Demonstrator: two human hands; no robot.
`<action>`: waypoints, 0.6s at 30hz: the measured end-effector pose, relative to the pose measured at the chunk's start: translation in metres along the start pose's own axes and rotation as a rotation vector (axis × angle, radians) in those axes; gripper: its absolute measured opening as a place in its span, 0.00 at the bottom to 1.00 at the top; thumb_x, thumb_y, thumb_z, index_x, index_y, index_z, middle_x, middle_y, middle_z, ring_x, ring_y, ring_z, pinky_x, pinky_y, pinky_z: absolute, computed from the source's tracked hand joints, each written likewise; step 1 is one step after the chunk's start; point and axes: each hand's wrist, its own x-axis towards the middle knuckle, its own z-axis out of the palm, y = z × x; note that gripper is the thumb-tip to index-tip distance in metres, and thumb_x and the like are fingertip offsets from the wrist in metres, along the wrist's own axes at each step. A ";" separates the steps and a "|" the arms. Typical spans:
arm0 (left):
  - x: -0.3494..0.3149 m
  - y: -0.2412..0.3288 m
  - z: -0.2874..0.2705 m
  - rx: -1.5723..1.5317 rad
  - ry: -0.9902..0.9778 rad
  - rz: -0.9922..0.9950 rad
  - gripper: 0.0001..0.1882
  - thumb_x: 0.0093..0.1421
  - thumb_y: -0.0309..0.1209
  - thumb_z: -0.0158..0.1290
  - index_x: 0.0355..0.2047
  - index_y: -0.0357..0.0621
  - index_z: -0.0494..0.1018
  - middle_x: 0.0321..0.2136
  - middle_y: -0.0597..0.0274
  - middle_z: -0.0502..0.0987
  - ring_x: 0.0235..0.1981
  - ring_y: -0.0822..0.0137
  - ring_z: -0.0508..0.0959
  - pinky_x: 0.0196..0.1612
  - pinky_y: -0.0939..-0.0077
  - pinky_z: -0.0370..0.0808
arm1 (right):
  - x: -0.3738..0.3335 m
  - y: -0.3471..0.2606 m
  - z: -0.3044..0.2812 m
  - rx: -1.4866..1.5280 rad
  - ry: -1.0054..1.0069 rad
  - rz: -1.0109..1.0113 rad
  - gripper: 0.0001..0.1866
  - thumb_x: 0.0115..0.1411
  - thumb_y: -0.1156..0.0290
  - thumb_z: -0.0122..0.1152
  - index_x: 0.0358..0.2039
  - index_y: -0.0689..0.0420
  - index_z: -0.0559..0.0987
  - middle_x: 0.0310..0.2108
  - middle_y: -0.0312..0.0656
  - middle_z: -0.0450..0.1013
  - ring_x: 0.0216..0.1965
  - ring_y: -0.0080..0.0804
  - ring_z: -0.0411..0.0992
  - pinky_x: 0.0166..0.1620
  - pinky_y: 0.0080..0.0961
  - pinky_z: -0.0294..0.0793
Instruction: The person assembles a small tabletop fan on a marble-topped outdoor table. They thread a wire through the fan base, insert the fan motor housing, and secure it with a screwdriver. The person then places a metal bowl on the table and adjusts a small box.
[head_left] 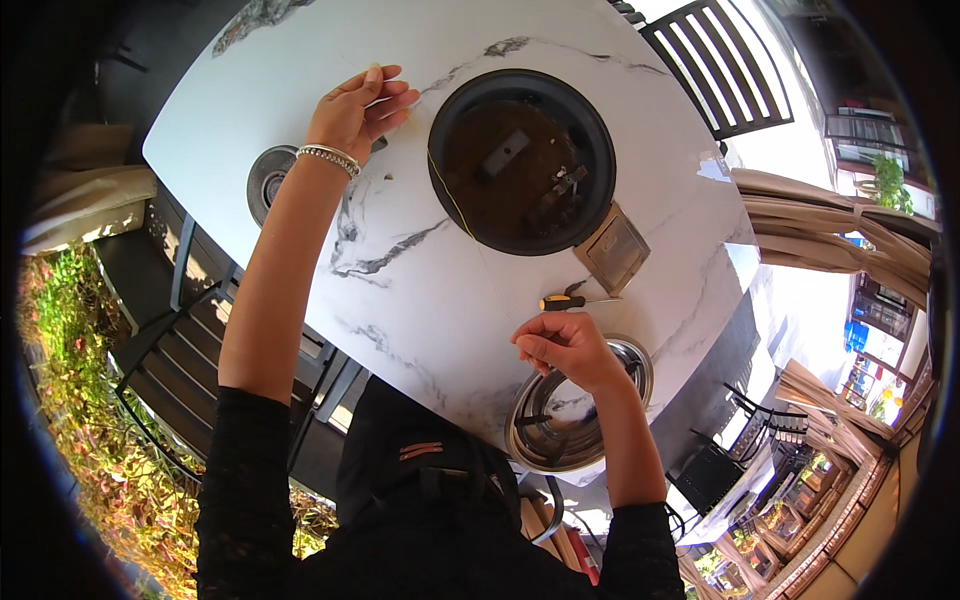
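A shallow round black pan [443, 200], brown-stained inside, lies on the white marbled table. A dark rectangular piece [505, 153] and a small metal bracket [560, 192] rest in it. A thin yellow wire [455, 205] crosses its left rim, and a faint line continues toward my right hand [570, 350]. That hand has thumb and forefinger pinched at the wire's near end. Left of the pan, my left hand [365, 105] is raised, thumb against forefinger and other fingers stretched; what it pinches is too small to make out. A yellow-and-black screwdriver [563, 302] lies just beyond my right hand.
A square metal plate [615, 250] touches the pan's near-right edge. A shiny round metal ring frame [530, 440] stands at the table's near edge under my right wrist. A grey metal disc [268, 182] lies beside my left forearm. Slatted chairs [715, 65] surround the table.
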 end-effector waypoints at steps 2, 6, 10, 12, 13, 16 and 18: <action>-0.007 0.000 -0.001 0.004 0.002 0.004 0.15 0.64 0.35 0.42 0.44 0.37 0.69 0.30 0.63 0.76 0.34 0.69 0.79 0.33 0.82 0.77 | -0.010 0.001 0.004 -0.040 -0.013 0.032 0.09 0.58 0.69 0.56 0.31 0.63 0.76 0.21 0.34 0.71 0.20 0.14 0.64 0.24 0.11 0.64; -0.019 0.006 -0.010 0.005 0.034 0.031 0.15 0.64 0.34 0.42 0.44 0.36 0.68 0.29 0.63 0.75 0.32 0.70 0.78 0.32 0.82 0.77 | -0.027 0.005 0.012 -0.106 0.043 -0.020 0.10 0.59 0.66 0.55 0.28 0.61 0.75 0.20 0.33 0.70 0.21 0.13 0.63 0.25 0.12 0.63; -0.025 0.010 -0.019 0.003 0.039 0.017 0.14 0.64 0.32 0.41 0.44 0.34 0.67 0.25 0.65 0.73 0.28 0.72 0.76 0.31 0.83 0.77 | -0.040 0.019 0.023 -0.086 0.066 -0.147 0.10 0.60 0.66 0.53 0.29 0.61 0.73 0.20 0.33 0.69 0.21 0.14 0.63 0.25 0.12 0.63; -0.028 0.010 -0.021 -0.018 0.043 0.027 0.14 0.64 0.31 0.41 0.44 0.33 0.67 0.23 0.66 0.71 0.26 0.72 0.75 0.31 0.84 0.77 | -0.043 0.031 0.028 -0.053 0.039 -0.159 0.10 0.61 0.67 0.51 0.29 0.61 0.72 0.20 0.33 0.69 0.22 0.15 0.63 0.26 0.12 0.63; -0.029 0.012 -0.022 -0.020 0.050 0.036 0.13 0.64 0.31 0.41 0.43 0.34 0.67 0.23 0.66 0.72 0.26 0.72 0.75 0.31 0.84 0.77 | -0.045 0.037 0.030 -0.041 0.021 -0.162 0.10 0.61 0.67 0.51 0.28 0.61 0.71 0.20 0.34 0.68 0.23 0.16 0.64 0.27 0.13 0.64; -0.033 0.022 -0.024 -0.024 0.101 0.087 0.13 0.64 0.32 0.42 0.42 0.35 0.69 0.24 0.65 0.73 0.27 0.71 0.77 0.32 0.83 0.78 | -0.053 0.053 0.029 -0.205 0.060 -0.248 0.10 0.60 0.68 0.51 0.28 0.61 0.71 0.20 0.35 0.68 0.23 0.17 0.66 0.27 0.15 0.65; -0.037 0.029 -0.023 -0.002 0.105 0.124 0.12 0.64 0.32 0.43 0.40 0.36 0.70 0.24 0.64 0.74 0.29 0.70 0.78 0.33 0.82 0.78 | -0.059 0.054 0.015 -0.374 0.163 -0.148 0.12 0.58 0.64 0.56 0.28 0.61 0.72 0.21 0.37 0.70 0.24 0.18 0.67 0.28 0.15 0.65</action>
